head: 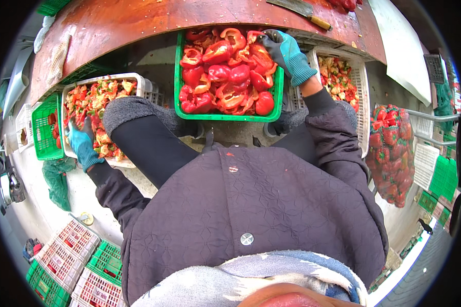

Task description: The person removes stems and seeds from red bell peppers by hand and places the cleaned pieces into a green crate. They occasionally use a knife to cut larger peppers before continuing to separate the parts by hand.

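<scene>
A green plastic crate (230, 116) filled with cut red bell peppers (230, 73) stands in front of me, under the table's edge. My right hand (286, 51), in a teal and dark knit work glove, is at the crate's upper right corner, its fingers on a piece of red pepper (254, 36). At the left, my left hand (81, 142), gloved alike, reaches into a white plastic crate (140, 82) of pepper cores and scraps (100, 96). Its fingers are spread over the scraps; whether they touch any is unclear.
A wooden table (138, 19) spans the top, with a cleaver (299, 9) on it. Another white crate of scraps (363, 84) stands right, beside a net sack of red peppers (391, 157). A green crate (46, 132) is at left; stacked crates (73, 245) stand lower left.
</scene>
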Demonstrator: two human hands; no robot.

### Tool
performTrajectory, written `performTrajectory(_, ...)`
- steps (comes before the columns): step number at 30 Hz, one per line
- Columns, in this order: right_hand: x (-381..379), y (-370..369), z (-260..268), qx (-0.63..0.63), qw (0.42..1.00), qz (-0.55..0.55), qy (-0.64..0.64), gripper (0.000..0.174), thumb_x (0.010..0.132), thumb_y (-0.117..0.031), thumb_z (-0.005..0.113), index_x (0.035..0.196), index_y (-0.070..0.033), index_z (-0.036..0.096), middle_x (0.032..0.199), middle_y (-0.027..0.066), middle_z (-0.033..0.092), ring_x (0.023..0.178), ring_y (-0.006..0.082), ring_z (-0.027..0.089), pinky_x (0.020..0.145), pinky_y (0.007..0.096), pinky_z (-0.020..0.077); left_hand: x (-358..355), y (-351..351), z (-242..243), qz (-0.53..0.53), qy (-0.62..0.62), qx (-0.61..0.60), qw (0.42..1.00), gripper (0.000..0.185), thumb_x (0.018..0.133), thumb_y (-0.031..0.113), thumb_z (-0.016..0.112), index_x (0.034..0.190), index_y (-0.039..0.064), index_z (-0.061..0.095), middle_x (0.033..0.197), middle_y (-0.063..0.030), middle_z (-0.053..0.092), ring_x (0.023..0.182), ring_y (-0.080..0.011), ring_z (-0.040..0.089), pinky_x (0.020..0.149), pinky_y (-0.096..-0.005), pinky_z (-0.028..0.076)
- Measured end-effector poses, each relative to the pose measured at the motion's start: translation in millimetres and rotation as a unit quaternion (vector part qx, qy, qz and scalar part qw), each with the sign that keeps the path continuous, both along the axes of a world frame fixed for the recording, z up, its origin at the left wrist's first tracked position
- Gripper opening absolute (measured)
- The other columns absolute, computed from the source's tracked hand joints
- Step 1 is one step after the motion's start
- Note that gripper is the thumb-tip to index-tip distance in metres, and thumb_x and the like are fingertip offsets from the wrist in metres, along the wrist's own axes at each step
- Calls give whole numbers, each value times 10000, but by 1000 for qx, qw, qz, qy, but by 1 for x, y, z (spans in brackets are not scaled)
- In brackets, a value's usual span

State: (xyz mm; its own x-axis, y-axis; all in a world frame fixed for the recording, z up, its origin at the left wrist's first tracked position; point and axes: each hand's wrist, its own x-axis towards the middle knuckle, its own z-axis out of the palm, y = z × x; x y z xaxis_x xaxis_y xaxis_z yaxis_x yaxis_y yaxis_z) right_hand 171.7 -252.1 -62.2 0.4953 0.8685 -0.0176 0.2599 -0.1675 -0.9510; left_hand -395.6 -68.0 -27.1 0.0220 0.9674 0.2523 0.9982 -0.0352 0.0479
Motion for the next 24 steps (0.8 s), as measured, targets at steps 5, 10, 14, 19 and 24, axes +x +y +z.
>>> performTrajectory(5, -16, -5, -16, 10, 1000, -13, 1, 247, 931, -171, 649, 1063, 38, 650, 859, 31, 668, 757, 94, 560, 688, 281, 494, 44, -19, -3, -10, -332, 6, 943, 474, 869, 248, 720, 1287, 76, 578, 1292, -176, 563, 1108, -319, 603, 928, -385, 488)
performTrajectory(10, -59, 60, -35, -32, 999, -6, 24, 183, 945, -189, 619, 1005, -17, 634, 710, 9, 613, 571, 114, 547, 509, 286, 435, 185, -15, 11, -377, -331, -66, 862, 454, 822, 120, 727, 1251, 53, 594, 1211, -166, 620, 1080, -287, 612, 913, -374, 496)
performTrajectory(14, -45, 88, -36, -45, 996, 34, 76, 280, 938, -231, 644, 1056, 22, 628, 760, 47, 637, 647, 94, 575, 570, 276, 477, 254, -9, 3, -467, -133, -160, 859, 544, 832, 323, 692, 1309, 105, 546, 1267, -190, 586, 1161, -368, 563, 953, -453, 472)
performTrajectory(19, 72, 175, -12, 12, 981, -24, -194, 439, 903, -229, 686, 1245, 18, 566, 916, 107, 695, 743, 119, 584, 666, 295, 503, 281, -2, -9, -480, -133, -190, 846, 594, 814, 369, 705, 1343, 165, 528, 1286, -207, 565, 1129, -373, 568, 940, -478, 457)
performTrajectory(24, 120, 309, 14, 22, 881, -27, -473, 714, 850, -483, 646, 1372, -31, 464, 1295, 272, 546, 1197, 418, 537, 981, 490, 461, 291, 1, -6, -474, 22, -242, 846, 600, 834, 382, 667, 1344, 103, 521, 1278, -219, 568, 1120, -354, 583, 883, -480, 464)
